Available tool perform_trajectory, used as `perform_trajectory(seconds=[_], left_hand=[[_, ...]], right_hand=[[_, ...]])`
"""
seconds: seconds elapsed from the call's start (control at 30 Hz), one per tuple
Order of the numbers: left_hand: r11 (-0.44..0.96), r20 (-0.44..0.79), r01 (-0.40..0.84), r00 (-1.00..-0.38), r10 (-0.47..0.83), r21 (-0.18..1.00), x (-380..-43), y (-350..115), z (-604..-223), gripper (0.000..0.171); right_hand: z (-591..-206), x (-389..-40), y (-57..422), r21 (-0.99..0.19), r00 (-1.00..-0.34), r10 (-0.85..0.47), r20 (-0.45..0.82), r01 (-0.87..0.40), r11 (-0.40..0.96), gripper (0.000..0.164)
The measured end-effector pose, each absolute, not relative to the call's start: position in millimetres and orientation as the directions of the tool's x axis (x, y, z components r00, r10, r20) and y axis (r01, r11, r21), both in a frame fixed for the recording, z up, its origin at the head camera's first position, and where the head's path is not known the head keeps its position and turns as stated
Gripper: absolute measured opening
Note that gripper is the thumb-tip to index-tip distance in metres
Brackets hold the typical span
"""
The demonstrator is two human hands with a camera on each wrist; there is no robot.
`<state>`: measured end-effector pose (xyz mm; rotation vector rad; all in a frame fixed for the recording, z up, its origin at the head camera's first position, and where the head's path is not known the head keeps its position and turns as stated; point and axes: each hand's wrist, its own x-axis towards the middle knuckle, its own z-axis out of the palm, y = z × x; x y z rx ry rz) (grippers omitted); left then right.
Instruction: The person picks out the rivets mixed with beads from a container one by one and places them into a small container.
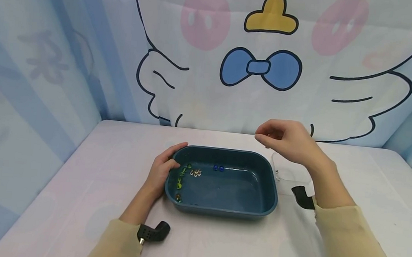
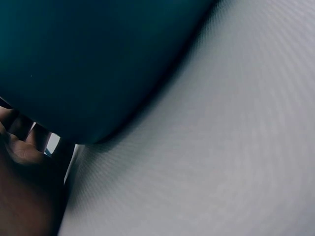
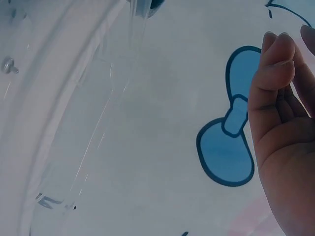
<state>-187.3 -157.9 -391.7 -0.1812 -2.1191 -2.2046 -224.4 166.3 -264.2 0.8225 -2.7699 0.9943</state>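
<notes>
My left hand (image 1: 162, 169) grips the left side of a dark blue-green rectangular tray (image 1: 220, 212), thumb over the rim. The tray's outer wall (image 2: 98, 73) fills much of the left wrist view. Inside lie green glass beads (image 1: 180, 179) in a line along the left, a small cluster of shiny metal pieces (image 1: 195, 172) and two blue beads (image 1: 219, 168). Raised over the back right of the tray is my right hand (image 1: 287, 139), fingers bent and thumb close to the index fingertip. I cannot tell whether anything sits between those tips.
A clear plastic box (image 1: 291, 180) stands right of the tray, below my right forearm. One small silver pin-like piece (image 3: 10, 66) shows inside it in the right wrist view. Behind the white-covered table (image 1: 74, 198) hangs a cartoon-printed cloth (image 1: 201, 95).
</notes>
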Motion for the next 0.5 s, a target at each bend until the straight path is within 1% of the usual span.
perform_trajectory(seconds=[0.27,0.5], left_hand=[[-0.044,0.142,0.141,-0.989,0.027,0.989,-187,-158,-392,0.064],[-0.042,0.142,0.141,-0.989,0.027,0.989,-187,-158,-392,0.064]], right_hand=[[-263,-227,154,-0.56,-0.841,-0.486,0.238,-0.528,0.638,0.016],[-260,-230,145,-0.568,-0.812,-0.529,0.248,-0.564,0.599,0.012]])
